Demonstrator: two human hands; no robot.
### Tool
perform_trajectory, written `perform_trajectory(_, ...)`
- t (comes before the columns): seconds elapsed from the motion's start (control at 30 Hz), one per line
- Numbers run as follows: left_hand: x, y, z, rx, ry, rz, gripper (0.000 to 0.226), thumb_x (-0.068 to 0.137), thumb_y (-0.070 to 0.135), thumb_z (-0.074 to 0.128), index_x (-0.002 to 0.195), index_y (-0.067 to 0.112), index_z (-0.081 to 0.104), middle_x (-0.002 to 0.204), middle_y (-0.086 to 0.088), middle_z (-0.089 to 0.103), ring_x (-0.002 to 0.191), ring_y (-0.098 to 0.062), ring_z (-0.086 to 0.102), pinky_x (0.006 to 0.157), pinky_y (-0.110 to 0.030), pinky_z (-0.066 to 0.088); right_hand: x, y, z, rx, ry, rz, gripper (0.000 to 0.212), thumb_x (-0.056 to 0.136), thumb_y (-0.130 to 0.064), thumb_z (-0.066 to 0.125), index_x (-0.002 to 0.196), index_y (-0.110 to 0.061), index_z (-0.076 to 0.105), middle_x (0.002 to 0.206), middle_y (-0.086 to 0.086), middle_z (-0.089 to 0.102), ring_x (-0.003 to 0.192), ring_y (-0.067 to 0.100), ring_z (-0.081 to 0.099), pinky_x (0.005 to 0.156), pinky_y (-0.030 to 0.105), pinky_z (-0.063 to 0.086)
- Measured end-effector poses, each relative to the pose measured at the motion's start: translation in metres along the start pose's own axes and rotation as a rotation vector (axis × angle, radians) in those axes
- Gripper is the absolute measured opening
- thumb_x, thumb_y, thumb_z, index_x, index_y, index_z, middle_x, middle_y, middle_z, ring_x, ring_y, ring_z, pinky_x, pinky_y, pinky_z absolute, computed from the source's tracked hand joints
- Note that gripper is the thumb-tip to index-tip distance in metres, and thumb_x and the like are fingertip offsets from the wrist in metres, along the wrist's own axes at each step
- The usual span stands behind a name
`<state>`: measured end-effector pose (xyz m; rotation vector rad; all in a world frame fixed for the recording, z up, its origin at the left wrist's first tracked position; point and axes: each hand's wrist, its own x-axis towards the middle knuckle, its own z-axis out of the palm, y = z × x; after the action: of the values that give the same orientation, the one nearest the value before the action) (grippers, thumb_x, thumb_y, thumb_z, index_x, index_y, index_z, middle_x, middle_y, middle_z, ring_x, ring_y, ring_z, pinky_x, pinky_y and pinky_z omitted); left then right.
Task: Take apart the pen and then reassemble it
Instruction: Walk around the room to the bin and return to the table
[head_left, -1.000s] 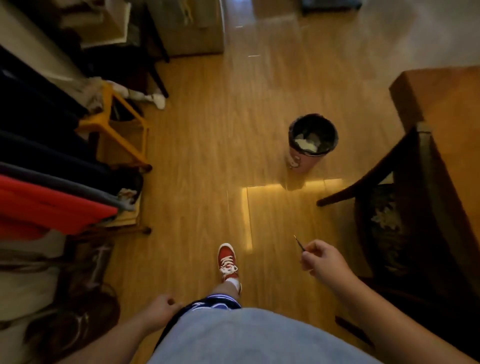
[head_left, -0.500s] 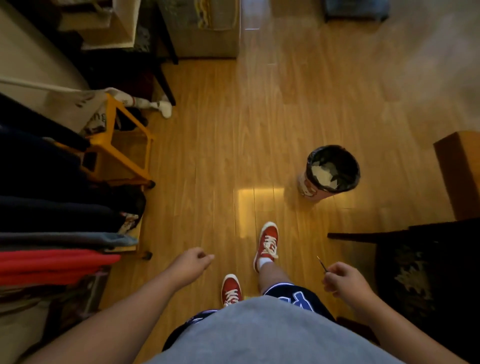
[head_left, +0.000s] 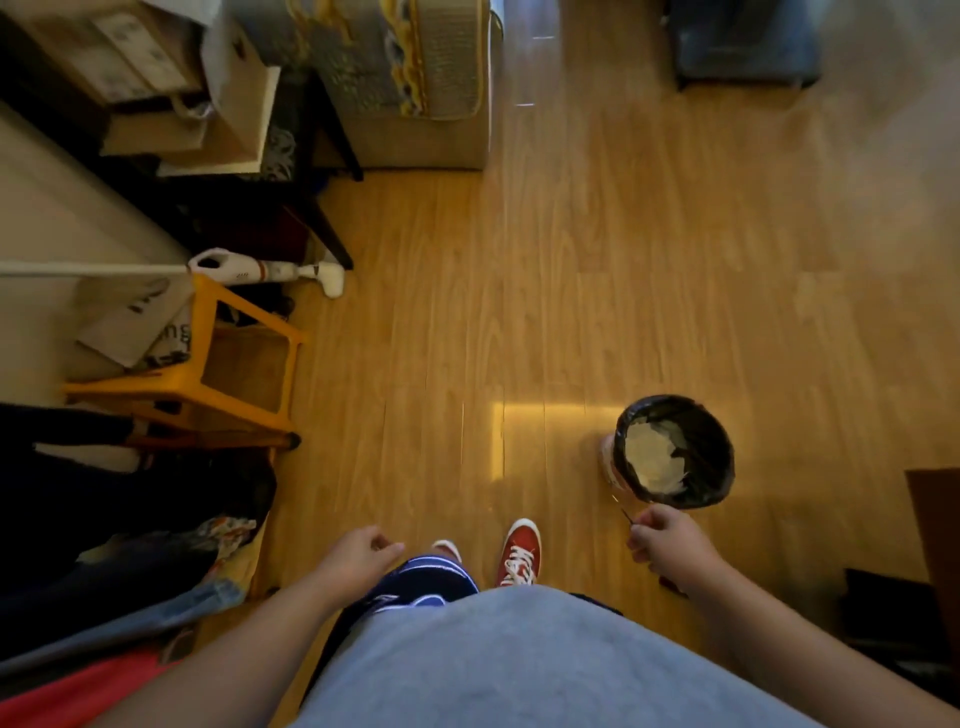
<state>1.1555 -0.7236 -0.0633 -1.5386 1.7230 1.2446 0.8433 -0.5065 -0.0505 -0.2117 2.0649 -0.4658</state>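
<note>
My right hand (head_left: 667, 543) is closed around a thin dark pen (head_left: 627, 516); only its tip pokes out above my fingers, and a dark red end shows below my wrist. The hand hangs at my right side, just in front of the waste bin. My left hand (head_left: 361, 553) swings at my left side with the fingers loosely curled and nothing in it. I am standing on a wooden floor, looking down at my grey shirt, blue shorts and red shoes (head_left: 519, 551).
A round waste bin (head_left: 675, 452) with a black liner stands on the floor at right. A yellow stool (head_left: 244, 358), hanging clothes (head_left: 130, 499), stacked boxes (head_left: 156, 78) and a white handheld vacuum (head_left: 265, 270) line the left side. Dark furniture (head_left: 930, 545) sits at the right edge.
I have walked forward: the bin and stool have slid down and closer in view. My left hand swung forward, and the right hand keeps hold of the pen.
</note>
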Motion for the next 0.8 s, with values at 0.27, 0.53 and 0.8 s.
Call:
perform_trajectory(0.27, 0.07, 0.041, -0.071, -0.005, -0.047, -0.108, 0.025, 0.094, 0.038, 0.057, 0.106, 0.017, 0.062, 0.1, -0.003, 0.067, 0.091, -0.017, 0.064, 0.089, -0.041, 0.055, 0.085, -0.144, -0.035, 0.104, -0.005, -0.117, 0.006, 0.092, -0.012, 0.058, 0.095, -0.013, 0.063, 0.09, 0.01, 0.068, 0.083, 0.023, 0.068, 0.075, 0.04, 0.059)
perform_trajectory(0.53, 0.178, 0.156, -0.179, 0.124, -0.019, -0.022, 0.026, 0.092, 0.043, 0.057, 0.102, 0.02, 0.061, 0.098, -0.001, 0.068, 0.088, -0.014, 0.065, 0.082, -0.036, 0.057, 0.15, -0.206, -0.086, 0.127, 0.093, 0.033, 0.006, 0.091, -0.014, 0.06, 0.09, -0.016, 0.065, 0.084, 0.006, 0.072, 0.078, 0.022, 0.071, 0.064, 0.034, 0.058)
perform_trajectory(0.8, 0.251, 0.361, -0.229, 0.203, -0.044, 0.192, 0.019, 0.092, 0.04, 0.059, 0.09, 0.021, 0.061, 0.088, -0.002, 0.068, 0.08, -0.017, 0.066, 0.064, -0.032, 0.054, 0.188, -0.174, -0.149, 0.283, 0.206, 0.273, 0.014, 0.09, -0.015, 0.06, 0.102, -0.016, 0.067, 0.103, 0.007, 0.067, 0.094, 0.025, 0.066, 0.072, 0.035, 0.055)
